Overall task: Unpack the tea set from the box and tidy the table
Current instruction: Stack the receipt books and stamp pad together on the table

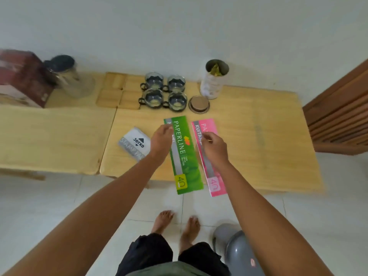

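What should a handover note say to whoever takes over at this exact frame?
Left hand: over the green Paperline pad, fingers at its far left edge; grip unclear.
Right hand: over the pink pad, fingers curled; grip unclear.
Done: four glass cups stand on the wooden tray; glass teapot is out, beside the red box.
Left: both pads overhang the near table edge; stamp pad box, open tin and its lid still lie loose.

Four glass cups (pixel 165 91), two receipt books (pixel 184 154), one tin (pixel 213 80).
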